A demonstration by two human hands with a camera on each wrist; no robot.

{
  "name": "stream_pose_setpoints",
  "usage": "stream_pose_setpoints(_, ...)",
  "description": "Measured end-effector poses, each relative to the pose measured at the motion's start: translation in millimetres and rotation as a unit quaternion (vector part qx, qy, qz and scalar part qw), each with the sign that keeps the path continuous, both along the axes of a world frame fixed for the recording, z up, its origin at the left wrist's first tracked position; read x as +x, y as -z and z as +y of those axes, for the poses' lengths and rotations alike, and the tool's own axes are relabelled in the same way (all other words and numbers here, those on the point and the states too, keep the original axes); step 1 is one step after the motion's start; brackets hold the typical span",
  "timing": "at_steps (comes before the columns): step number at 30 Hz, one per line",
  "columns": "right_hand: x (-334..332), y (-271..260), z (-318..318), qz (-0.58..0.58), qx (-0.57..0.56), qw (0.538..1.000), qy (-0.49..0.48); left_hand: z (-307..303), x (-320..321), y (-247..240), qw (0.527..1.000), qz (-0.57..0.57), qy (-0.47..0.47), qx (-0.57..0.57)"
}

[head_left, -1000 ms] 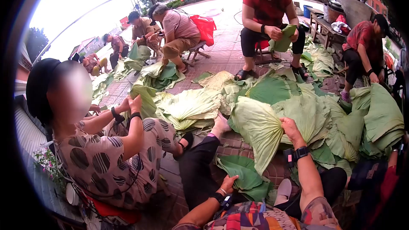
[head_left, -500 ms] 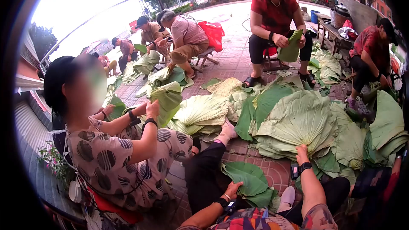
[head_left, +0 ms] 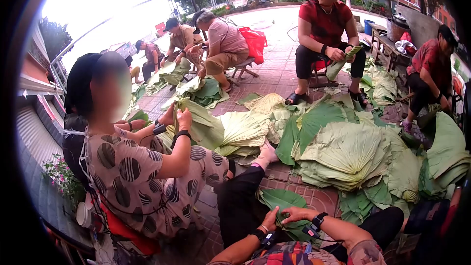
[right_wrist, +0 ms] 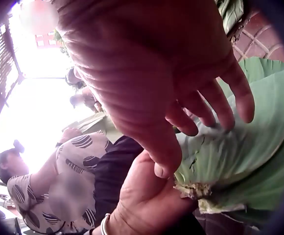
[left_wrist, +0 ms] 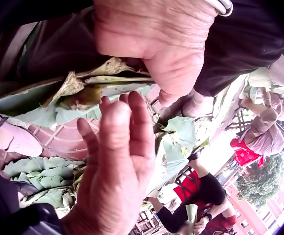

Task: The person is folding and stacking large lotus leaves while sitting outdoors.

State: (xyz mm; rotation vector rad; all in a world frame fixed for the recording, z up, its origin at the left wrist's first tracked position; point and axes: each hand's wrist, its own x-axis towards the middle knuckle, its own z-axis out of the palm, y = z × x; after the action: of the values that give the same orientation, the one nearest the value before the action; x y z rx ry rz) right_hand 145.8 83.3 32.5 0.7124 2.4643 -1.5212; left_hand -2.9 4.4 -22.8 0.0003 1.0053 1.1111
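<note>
Paving (head_left: 321,197) bears a blue bucket (head_left: 368,26); left hand (head_left: 268,220) grips leaves (head_left: 282,199), right hand (head_left: 298,214) spreads loose.

The silver-bangled left hand (left_wrist: 156,39) at twelve o'clock holds broad green leaves (left_wrist: 39,103) with crinkled brown edges toward nine, the right hand (left_wrist: 117,169) below, fingers outstretched, near seven.

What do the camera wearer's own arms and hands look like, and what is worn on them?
The left hand and right hand are ungloved. The left wrist has a pale, shiny bracelet and a black band; the right wrist, a black strap with a device. The right sleeve is short, with a multicoloured pattern.
</note>
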Motion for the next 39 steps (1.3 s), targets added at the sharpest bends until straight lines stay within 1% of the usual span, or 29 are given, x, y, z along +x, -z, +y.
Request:
stream_pose_setpoints(2,-1,-6,-10,-0.006,0.003,1.0,0.005,1,0,3,1.0,-0.011,0.019,-0.003)
stream_pose_setpoints(6,0,-1,-10,0.013,0.003,1.0,0.017,2,0,11,1.0,-0.008,0.018,0.016)
stream_pose_setpoints(8,-1,-8,-10,0.01,0.043,0.999,-0.015,4,-1,18,0.999,-0.001,0.014,0.031)
stream_pose_setpoints(9,0,-9,-11,0.01,0.044,0.999,-0.016,5,-1,20,0.999,-0.002,0.013,0.032)
stream_pose_setpoints(11,2,-12,-14,0.058,0.086,0.994,-0.027,5,1,13,1.0,-0.02,0.006,0.011)
stream_pose_setpoints(12,3,-13,-13,0.057,0.087,0.994,-0.028,5,1,9,1.0,-0.02,0.004,0.012)
stream_pose_setpoints(14,2,-32,-14,-0.024,0.008,1.0,0.007,1,2,-10,1.0,-0.024,0.017,0.001)
stream_pose_setpoints(18,5,-13,-4,-0.02,-0.03,0.999,0.003,1,1,-7,1.0,0.0,0.025,0.0)
stream_pose_setpoints(21,7,-4,1,-0.013,-0.015,1.0,0.018,2,-1,1,0.999,-0.018,0.048,0.018)
stream_pose_setpoints(23,8,-1,5,-0.02,0.009,0.999,0.048,-1,4,-6,0.997,0.019,0.023,0.069)
stream_pose_setpoints(24,10,3,7,-0.02,0.007,0.999,0.049,-2,6,-9,0.997,0.02,0.024,0.067)
stream_pose_setpoints(26,13,14,16,0.047,0.068,0.993,0.083,-2,7,-13,0.993,0.058,0.026,0.104)
stream_pose_setpoints(27,16,19,21,0.029,0.062,0.995,0.077,-2,9,-16,0.992,0.059,0.026,0.104)
stream_pose_setpoints(28,16,7,20,0.03,0.062,0.995,0.078,-3,10,-18,0.994,0.06,0.025,0.088)
stream_pose_setpoints(29,15,-18,14,-0.01,-0.025,0.994,0.102,-2,11,-19,0.995,0.062,0.023,0.072)
stream_pose_setpoints(30,13,-33,10,-0.05,-0.112,0.985,0.124,-1,10,-18,0.995,0.063,0.024,0.072)
stream_pose_setpoints(32,13,-30,0,-0.03,-0.035,0.997,0.062,-1,9,-15,0.996,0.052,0.038,0.055)
stream_pose_setpoints(33,10,-1,1,0.017,0.062,0.998,0.007,0,11,-15,0.997,0.058,0.026,0.047)
stream_pose_setpoints(36,7,14,6,-0.003,0.07,0.997,-0.023,-2,9,-20,0.996,0.062,0.043,0.056)
stream_pose_setpoints(38,7,0,15,-0.02,0.076,0.996,-0.029,-2,9,-15,0.996,0.064,0.03,0.054)
stream_pose_setpoints(39,10,-7,22,-0.037,0.118,0.992,-0.013,-1,10,-12,0.996,0.065,0.02,0.053)
